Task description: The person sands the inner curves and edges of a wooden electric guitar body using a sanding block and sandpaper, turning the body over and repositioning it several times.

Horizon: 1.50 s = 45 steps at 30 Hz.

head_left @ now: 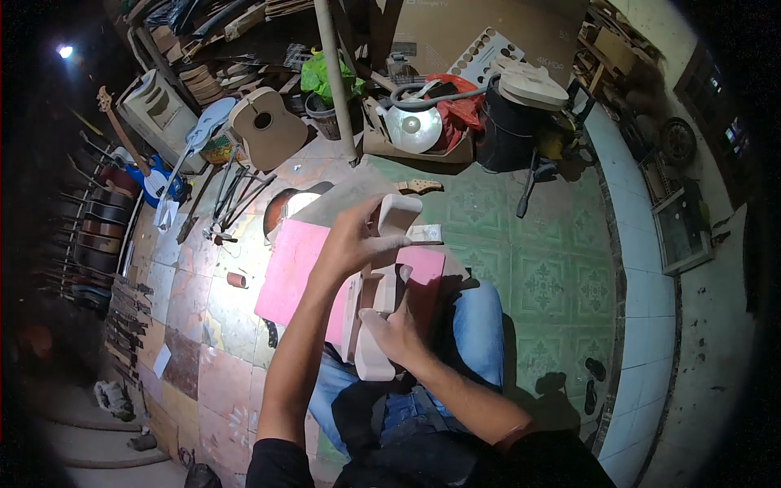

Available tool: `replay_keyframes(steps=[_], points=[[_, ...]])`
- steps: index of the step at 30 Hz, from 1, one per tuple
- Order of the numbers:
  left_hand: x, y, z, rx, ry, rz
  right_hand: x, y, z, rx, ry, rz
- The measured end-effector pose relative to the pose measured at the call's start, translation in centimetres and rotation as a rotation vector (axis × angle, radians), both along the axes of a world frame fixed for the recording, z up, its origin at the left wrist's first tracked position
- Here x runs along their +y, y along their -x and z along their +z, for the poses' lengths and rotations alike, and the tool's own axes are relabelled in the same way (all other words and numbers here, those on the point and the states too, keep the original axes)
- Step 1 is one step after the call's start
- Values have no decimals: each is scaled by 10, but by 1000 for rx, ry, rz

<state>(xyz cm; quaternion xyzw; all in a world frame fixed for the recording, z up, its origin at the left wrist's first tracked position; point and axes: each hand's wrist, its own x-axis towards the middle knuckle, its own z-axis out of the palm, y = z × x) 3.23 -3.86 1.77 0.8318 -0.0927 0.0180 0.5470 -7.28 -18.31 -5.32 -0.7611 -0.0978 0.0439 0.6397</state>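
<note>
An unfinished pale wooden guitar body stands on its edge over my lap, its curved rim turned up toward me. My left hand grips it near its far end, thumb stretched across the rim. Lower down, my right hand is closed around its near part, thumb pointing away from me. Under and behind the body lies a pink board, partly covered by my left arm. A small whitish block sits at the board's far side, close to my left thumb.
Beyond the board are a sunburst guitar body and a wooden headstock. An acoustic guitar body leans at the back left, near a blue electric guitar. A black bin bears another pale body. Sandals lie right.
</note>
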Motion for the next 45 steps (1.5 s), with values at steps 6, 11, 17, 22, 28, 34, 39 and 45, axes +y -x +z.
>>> replay_keyframes(steps=[6,11,17,22,28,34,39,45], points=[[10,11,-12,-78,230,5,-2,-9,40,274,-20,125],[16,12,-4,11,252,-14,2,-7,32,203,87,123],[7,12,0,-9,150,221,8,-6,25,141,-3,111],[16,13,-4,-72,213,188,7,-5,42,317,42,150],[18,8,11,37,183,150,8,-7,42,296,102,166],[24,10,4,19,251,95,9,-7,41,274,78,147],[25,4,5,83,209,132,13,-7,44,172,52,80],[25,7,-1,-16,247,95,16,-9,38,106,42,69]])
